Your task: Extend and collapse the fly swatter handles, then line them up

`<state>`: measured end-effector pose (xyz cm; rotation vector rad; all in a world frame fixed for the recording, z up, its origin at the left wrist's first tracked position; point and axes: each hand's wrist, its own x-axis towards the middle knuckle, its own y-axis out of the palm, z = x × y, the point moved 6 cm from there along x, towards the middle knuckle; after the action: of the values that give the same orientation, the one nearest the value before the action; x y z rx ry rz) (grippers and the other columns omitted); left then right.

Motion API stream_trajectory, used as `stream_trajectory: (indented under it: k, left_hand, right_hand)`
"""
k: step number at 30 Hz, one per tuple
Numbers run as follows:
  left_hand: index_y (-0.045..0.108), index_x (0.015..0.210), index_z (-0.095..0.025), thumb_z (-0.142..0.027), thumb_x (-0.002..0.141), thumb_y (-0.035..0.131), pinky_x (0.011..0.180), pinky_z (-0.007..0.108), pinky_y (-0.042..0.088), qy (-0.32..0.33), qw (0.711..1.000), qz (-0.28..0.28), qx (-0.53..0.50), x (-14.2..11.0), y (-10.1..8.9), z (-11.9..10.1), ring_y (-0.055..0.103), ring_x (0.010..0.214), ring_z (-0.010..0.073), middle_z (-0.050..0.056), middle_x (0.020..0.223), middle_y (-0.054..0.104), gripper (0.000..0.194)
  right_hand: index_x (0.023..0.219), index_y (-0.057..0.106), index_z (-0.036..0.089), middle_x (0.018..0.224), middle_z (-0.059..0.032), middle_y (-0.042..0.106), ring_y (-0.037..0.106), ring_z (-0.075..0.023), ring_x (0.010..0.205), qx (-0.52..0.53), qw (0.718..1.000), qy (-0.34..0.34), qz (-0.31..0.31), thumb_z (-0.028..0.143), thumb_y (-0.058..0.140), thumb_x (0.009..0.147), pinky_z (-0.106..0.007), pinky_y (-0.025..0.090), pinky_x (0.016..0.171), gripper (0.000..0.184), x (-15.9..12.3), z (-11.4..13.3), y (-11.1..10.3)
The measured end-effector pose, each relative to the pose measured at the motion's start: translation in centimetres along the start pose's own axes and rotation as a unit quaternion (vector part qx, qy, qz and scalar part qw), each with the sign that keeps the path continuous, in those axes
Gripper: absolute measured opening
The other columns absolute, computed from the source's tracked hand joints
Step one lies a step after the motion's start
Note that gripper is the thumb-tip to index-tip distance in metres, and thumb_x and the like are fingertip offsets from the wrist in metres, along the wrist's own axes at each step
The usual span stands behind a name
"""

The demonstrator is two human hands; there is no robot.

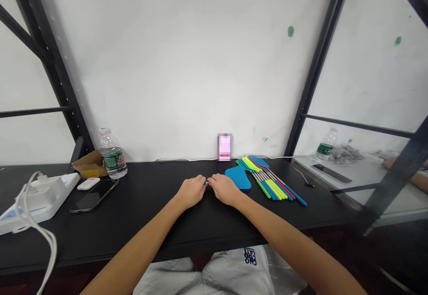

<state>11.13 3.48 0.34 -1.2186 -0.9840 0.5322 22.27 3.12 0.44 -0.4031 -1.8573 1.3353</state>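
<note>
In the middle of the black table, my left hand (193, 191) and my right hand (224, 189) are closed close together. A short metal bit of rod shows between them. From behind my right hand sticks out the blue mesh head of a fly swatter (238, 177); both hands appear closed on this swatter, though its handle is hidden in the fingers. Just to the right lies a fanned row of fly swatters (272, 181) with green, yellow, blue and red handles, metal rods and mesh heads stacked toward the wall.
A phone (225, 147) with a blurred screen leans against the wall. Left stand a water bottle (113, 156), a cardboard box (89, 164), a white case (88, 184), a dark phone (94, 195) and a power strip (43, 201). Black metal posts (317, 63) frame the table.
</note>
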Motion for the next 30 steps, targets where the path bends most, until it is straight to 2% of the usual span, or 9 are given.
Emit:
stream_trajectory:
  k: [6, 12, 24, 30]
  left_hand:
    - [0.055, 0.091, -0.018, -0.029, 0.097, 0.029, 0.073, 0.03, 0.044, 0.036, 0.999, 0.005, 0.026, -0.1, 0.1, -0.4, 0.06, 0.084, 0.0192, 0.008, 0.094, 0.06, 0.028]
    - [0.054, 0.092, -0.018, -0.029, 0.096, 0.032, 0.069, 0.029, 0.044, 0.069, 0.997, -0.005, 0.03, -0.3, 0.1, -0.8, 0.06, 0.082, 0.0188, 0.006, 0.091, 0.061, 0.025]
    - [0.055, 0.093, -0.018, -0.035, 0.099, 0.024, 0.063, 0.03, 0.045, 0.119, 0.989, 0.018, 0.09, -0.3, 0.2, -1.5, 0.065, 0.071, 0.0194, 0.006, 0.088, 0.066, 0.036]
    - [0.057, 0.094, -0.017, -0.037, 0.098, 0.024, 0.064, 0.032, 0.047, 0.102, 0.989, 0.029, 0.105, -0.1, 0.3, -1.5, 0.066, 0.07, 0.0224, 0.008, 0.082, 0.068, 0.039]
  right_hand:
    - [0.098, 0.055, 0.018, 0.094, -0.0094, 0.063, 0.061, -0.0205, 0.08, -0.011, 0.997, 0.049, 0.063, 0.033, 0.025, 0.1, -0.03, 0.041, 0.068, 0.034, -0.3, -0.2, 0.3]
    - [0.099, 0.055, 0.017, 0.089, -0.0107, 0.067, 0.064, -0.0242, 0.08, -0.03, 0.991, 0.075, 0.106, 0.038, 0.021, 0.1, -0.033, 0.042, 0.07, 0.041, -0.6, -0.5, 0.4]
    - [0.097, 0.062, 0.019, 0.091, -0.0101, 0.069, 0.064, -0.0222, 0.085, -0.004, 0.987, 0.062, 0.145, 0.041, 0.023, 0.099, -0.029, 0.039, 0.072, 0.045, -0.7, -1.3, 0.4]
    - [0.099, 0.063, 0.02, 0.093, -0.0088, 0.069, 0.064, -0.0221, 0.084, 0.005, 0.987, 0.055, 0.148, 0.041, 0.024, 0.099, -0.029, 0.04, 0.072, 0.044, -0.7, -1.3, 0.7]
